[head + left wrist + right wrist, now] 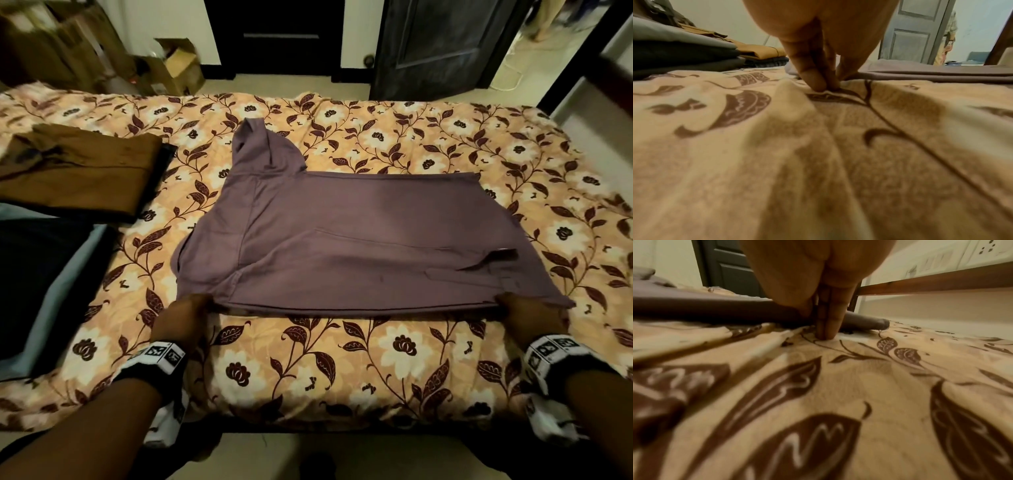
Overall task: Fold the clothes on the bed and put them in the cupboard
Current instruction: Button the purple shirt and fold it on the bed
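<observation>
A purple hoodie point(359, 240) lies flat on the floral bed cover point(342, 363), hood point(260, 147) at the far left, folded in on itself. My left hand point(191, 311) pinches its near left corner, and my right hand point(513, 308) pinches its near right corner. In the left wrist view the left hand point(830, 81) has its fingertips down on the cover, with the hoodie's edge point(931, 73) running off to the right. In the right wrist view the right hand point(818, 324) has the thumb on top of the folded edge point(715, 309) and the fingers in front of it.
A folded brown garment point(78, 171) lies on the bed at far left, on top of a dark one. Nearer, a dark and grey-blue stack point(41, 274) sits at the left edge. Cardboard boxes point(178, 65) and a dark open door point(438, 44) stand beyond the bed.
</observation>
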Tool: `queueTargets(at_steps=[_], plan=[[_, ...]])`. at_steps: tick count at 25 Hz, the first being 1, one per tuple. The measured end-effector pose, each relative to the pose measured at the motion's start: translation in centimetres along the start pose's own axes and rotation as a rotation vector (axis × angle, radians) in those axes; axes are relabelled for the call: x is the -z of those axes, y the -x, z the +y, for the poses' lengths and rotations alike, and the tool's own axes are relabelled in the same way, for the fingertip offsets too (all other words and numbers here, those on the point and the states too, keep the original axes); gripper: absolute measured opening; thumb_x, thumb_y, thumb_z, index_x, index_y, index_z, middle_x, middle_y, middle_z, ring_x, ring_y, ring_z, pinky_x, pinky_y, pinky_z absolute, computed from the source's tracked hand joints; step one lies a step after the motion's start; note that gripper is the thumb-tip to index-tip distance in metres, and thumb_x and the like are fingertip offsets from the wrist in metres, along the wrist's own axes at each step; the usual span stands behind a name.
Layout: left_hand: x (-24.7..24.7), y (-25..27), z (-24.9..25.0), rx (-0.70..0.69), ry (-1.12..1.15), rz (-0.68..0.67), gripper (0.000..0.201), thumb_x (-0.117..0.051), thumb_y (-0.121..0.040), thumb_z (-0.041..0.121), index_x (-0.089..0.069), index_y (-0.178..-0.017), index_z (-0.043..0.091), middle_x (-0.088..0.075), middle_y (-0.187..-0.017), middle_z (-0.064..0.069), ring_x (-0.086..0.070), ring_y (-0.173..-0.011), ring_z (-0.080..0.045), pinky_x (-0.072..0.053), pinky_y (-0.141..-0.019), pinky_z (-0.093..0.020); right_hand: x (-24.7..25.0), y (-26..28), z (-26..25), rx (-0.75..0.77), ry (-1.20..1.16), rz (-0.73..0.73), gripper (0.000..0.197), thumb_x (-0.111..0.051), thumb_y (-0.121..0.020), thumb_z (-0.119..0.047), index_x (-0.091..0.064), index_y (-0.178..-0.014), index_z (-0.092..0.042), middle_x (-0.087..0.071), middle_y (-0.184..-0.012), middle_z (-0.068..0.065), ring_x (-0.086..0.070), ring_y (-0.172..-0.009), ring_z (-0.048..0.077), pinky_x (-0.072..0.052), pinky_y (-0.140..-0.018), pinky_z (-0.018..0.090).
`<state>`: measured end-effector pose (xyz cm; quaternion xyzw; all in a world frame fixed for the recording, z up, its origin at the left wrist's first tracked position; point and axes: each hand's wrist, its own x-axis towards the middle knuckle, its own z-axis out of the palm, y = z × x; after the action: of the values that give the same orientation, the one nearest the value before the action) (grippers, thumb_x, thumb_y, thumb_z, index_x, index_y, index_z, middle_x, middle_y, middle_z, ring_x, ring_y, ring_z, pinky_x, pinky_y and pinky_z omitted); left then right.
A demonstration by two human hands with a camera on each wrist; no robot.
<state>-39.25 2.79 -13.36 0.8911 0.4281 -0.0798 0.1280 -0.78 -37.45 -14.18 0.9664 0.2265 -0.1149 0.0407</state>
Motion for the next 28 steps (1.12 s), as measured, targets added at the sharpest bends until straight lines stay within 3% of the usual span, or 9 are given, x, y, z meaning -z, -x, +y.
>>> queueTargets(at_steps=[4,7,9,14,17,21,23,25,28], plan=[[2.7,-0.4,0.5,-0.051,-0.07,0.039,0.023,-0.056,-0.091,0.021,-0.067,-0.112,0.021,-0.066,-0.109,-0.017,-0.064,-0.095,-0.038,-0.051,-0.079,-0.042,2.8,0.3,0.3,-0.018,-0.077,-0.078,0.038,-0.055,-0.091,-0.015,-0.057,-0.129,-0.015,-0.063,-0.119,0.022,-0.059,-0.107,0.037,-0.045,-0.096,0.04],[4.0,1.5,-0.2,-0.07,-0.165,-0.001,0.034,-0.051,-0.089,0.014,-0.067,-0.116,0.026,-0.067,-0.114,-0.01,-0.064,-0.101,-0.032,-0.052,-0.084,-0.037,4.1,1.9,0.9,0.011,-0.044,-0.065,0.033,-0.053,-0.093,-0.02,-0.06,-0.124,-0.013,-0.062,-0.122,0.019,-0.059,-0.111,0.033,-0.045,-0.098,0.038],[4.4,3.3,-0.2,-0.078,-0.202,-0.016,0.041,-0.05,-0.089,0.009,-0.066,-0.122,0.028,-0.066,-0.122,-0.007,-0.063,-0.108,-0.028,-0.05,-0.088,-0.034,4.6,3.4,0.8,0.027,0.039,-0.136,0.031,-0.052,-0.094,-0.022,-0.061,-0.122,-0.012,-0.062,-0.124,0.014,-0.058,-0.112,0.029,-0.045,-0.097,0.034],[4.5,9.4,-0.3,-0.021,-0.237,-0.108,0.035,-0.05,-0.092,0.011,-0.067,-0.118,0.027,-0.063,-0.124,-0.008,-0.061,-0.109,-0.029,-0.048,-0.087,-0.032,5.2,7.2,1.1,-0.009,0.087,-0.219,0.03,-0.043,-0.098,-0.022,-0.056,-0.123,-0.01,-0.056,-0.131,0.012,-0.054,-0.119,0.028,-0.04,-0.104,0.041],[4.4,10.6,0.0,0.001,-0.298,-0.128,0.03,-0.05,-0.092,0.012,-0.067,-0.116,0.02,-0.065,-0.116,-0.01,-0.063,-0.103,-0.029,-0.052,-0.084,-0.032,5.0,7.8,1.1,-0.053,0.072,-0.219,0.032,-0.042,-0.098,-0.018,-0.053,-0.125,-0.005,-0.054,-0.133,0.015,-0.053,-0.121,0.029,-0.04,-0.105,0.04],[5.5,10.7,1.3,0.007,-0.318,-0.329,0.031,-0.051,-0.096,0.012,-0.062,-0.124,0.016,-0.06,-0.128,-0.011,-0.06,-0.111,-0.027,-0.05,-0.089,-0.03,1.3,4.6,3.6,-0.048,0.139,-0.291,0.058,-0.063,-0.085,-0.025,-0.044,-0.137,-0.008,-0.043,-0.144,0.016,-0.044,-0.13,0.031,-0.034,-0.111,0.039],[6.6,9.2,2.1,0.043,-0.194,-0.336,0.039,-0.047,-0.094,0.001,-0.063,-0.127,0.016,-0.06,-0.13,-0.012,-0.067,-0.095,-0.024,-0.055,-0.074,-0.025,-0.1,1.8,4.1,-0.067,0.156,-0.317,0.059,-0.075,-0.073,-0.028,-0.054,-0.126,-0.011,-0.056,-0.13,0.013,-0.056,-0.118,0.029,-0.044,-0.1,0.034],[7.6,6.3,2.7,0.11,0.073,-0.254,0.038,-0.046,-0.093,-0.004,-0.067,-0.121,0.011,-0.067,-0.114,-0.019,-0.069,-0.065,-0.022,-0.055,-0.051,-0.025,3.6,3.1,0.8,-0.041,0.11,-0.313,0.057,-0.081,-0.07,-0.032,-0.063,-0.118,-0.009,-0.063,-0.121,0.013,-0.062,-0.105,0.027,-0.048,-0.088,0.031],[8.9,0.2,4.4,0.216,0.434,-0.117,0.027,-0.049,-0.094,-0.004,-0.069,-0.11,0.004,-0.07,-0.097,-0.021,-0.071,-0.063,-0.03,-0.057,-0.047,-0.032,7.0,0.6,-2.1,0.037,-0.102,-0.251,0.031,-0.073,-0.082,-0.026,-0.072,-0.099,0.0,-0.07,-0.104,0.017,-0.061,-0.085,0.026,-0.044,-0.075,0.026]])
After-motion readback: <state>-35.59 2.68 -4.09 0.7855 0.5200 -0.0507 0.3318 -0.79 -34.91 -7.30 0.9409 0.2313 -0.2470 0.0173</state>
